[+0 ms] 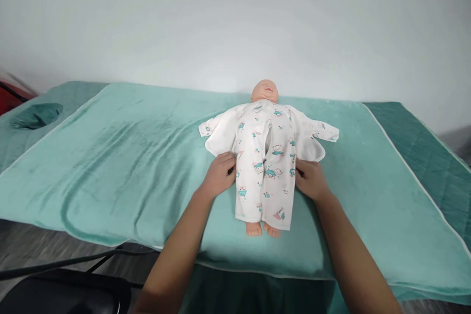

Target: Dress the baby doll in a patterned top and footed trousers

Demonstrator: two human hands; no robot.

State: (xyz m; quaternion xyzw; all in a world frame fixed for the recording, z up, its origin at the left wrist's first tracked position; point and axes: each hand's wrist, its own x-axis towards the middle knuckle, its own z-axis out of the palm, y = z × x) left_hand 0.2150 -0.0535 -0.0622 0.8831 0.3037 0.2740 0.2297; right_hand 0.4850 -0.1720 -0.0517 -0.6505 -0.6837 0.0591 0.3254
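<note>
A baby doll [264,91] lies on its back on a teal blanket [128,157], head toward the wall, bare feet toward me. It wears a white printed romper [265,167], open down the front, sleeves spread sideways. My left hand [219,174] rests at the romper's left side near the hip, fingers curled onto the cloth edge. My right hand [311,179] is at the right side, fingers likewise curled against the cloth.
The blanket covers a dark green padded table [423,147] set against a white wall. A face hole [36,115] shows in the table's left end. A dark stool seat [66,297] and black frame bars lie below at left. Something red shows at the far left edge.
</note>
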